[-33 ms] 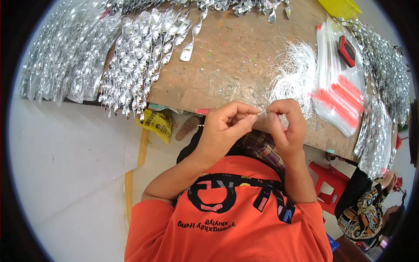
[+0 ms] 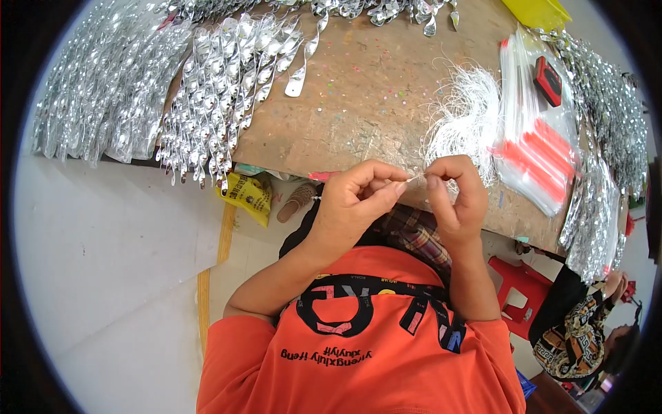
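Across the top of the view runs a worn brown worktable (image 2: 372,103), its surface speckled with tiny bits of glitter. Heaps of silver foil spiral ornaments (image 2: 158,90) cover its left end and spill over the near edge; more of them (image 2: 607,138) hang along the right side. Beside those lies a stack of clear zip bags with red strips (image 2: 545,152), then a loose tuft of thin white thread (image 2: 465,114). Over the table's near edge, the left hand (image 2: 355,203) and right hand (image 2: 455,196) meet fingertip to fingertip, each pinched shut on a fine white strand (image 2: 416,179) stretched between them. Compared with the other frame, nothing has visibly shifted: hands, strand and piles sit the same, so the thread work looks no further along.
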{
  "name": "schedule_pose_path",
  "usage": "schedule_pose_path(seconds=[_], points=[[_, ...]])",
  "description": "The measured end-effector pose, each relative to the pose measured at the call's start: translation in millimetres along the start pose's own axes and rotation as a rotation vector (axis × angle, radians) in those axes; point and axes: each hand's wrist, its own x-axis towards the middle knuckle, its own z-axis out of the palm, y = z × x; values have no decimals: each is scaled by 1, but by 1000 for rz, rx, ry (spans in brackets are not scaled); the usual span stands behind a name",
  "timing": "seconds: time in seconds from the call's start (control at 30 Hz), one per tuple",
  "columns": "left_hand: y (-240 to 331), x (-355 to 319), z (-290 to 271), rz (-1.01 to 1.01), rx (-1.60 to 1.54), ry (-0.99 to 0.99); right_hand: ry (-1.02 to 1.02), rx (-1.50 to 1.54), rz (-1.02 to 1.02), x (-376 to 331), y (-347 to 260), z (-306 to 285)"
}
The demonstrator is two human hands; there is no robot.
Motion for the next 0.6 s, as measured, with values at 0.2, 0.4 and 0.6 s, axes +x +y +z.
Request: schedule_pose_path(seconds=[0.2,0.4,0.6], points=[[7,-2,-2,-6,119,10,-68,424,313,-6,0,-2],[8,-1,-5,-56,-19,32,-324,658,506,-7,-1,3],[8,-1,-2,-36,-35,-32,-174,765,404,-1,-5,5]])
